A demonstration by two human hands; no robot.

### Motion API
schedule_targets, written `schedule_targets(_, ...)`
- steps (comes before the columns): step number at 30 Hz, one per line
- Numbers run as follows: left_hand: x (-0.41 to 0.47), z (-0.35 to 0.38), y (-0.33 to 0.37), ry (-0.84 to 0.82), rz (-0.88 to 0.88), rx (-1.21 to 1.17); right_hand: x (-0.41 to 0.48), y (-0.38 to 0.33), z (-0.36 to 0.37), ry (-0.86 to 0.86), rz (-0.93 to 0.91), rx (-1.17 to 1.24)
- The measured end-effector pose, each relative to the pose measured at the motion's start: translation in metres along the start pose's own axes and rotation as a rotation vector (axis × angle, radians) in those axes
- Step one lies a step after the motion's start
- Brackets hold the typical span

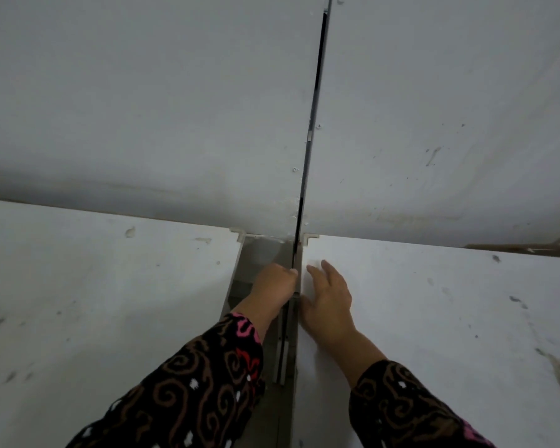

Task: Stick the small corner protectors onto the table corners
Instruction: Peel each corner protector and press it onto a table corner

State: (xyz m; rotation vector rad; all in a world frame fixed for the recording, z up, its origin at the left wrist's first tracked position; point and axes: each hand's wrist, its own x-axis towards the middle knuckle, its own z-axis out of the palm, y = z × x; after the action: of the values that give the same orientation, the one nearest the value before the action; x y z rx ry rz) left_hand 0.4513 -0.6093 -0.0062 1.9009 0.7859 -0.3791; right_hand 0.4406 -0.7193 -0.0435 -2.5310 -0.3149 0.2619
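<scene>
Two small pale corner protectors show, each seated on a far table corner. The left corner protector (238,233) is on the far right corner of the left table (110,286). The right corner protector (309,237) is on the far left corner of the right table (434,302). The two white tables stand side by side with a narrow gap between them.

Two hands are in view. The left hand (274,282) reaches down into the gap, its back upward and its fingers turned under, so I cannot tell whether it grips anything. The right hand (328,295) lies palm-down on the right table just beside its left edge, fingers straight and slightly spread, holding nothing. Both forearms wear dark patterned sleeves (191,383).

Behind the tables, two grey wall panels (143,108) meet at a dark vertical seam.
</scene>
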Motion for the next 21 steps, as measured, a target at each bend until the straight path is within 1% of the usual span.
schedule_targets(3,-0.032,-0.004,-0.012,0.009,0.014,0.026,-0.033,-0.011,0.001,-0.021,0.003,0.018)
schedule_targets(5,-0.054,-0.006,-0.021,0.027,0.011,0.023,-0.055,-0.016,-0.002,-0.021,-0.02,-0.006)
schedule_targets(11,-0.12,-0.02,-0.053,0.029,0.076,-0.013,-0.108,-0.025,-0.011,-0.051,-0.069,-0.059)
schedule_targets(14,-0.141,-0.021,-0.064,0.019,0.1,0.022,-0.124,-0.027,-0.01,-0.065,-0.064,-0.083)
schedule_targets(16,-0.164,-0.032,-0.073,0.048,0.115,0.028,-0.14,-0.04,-0.012,-0.064,-0.09,-0.087)
schedule_targets(21,-0.191,-0.058,-0.093,0.082,0.164,0.033,-0.162,-0.07,-0.011,-0.069,-0.148,-0.118)
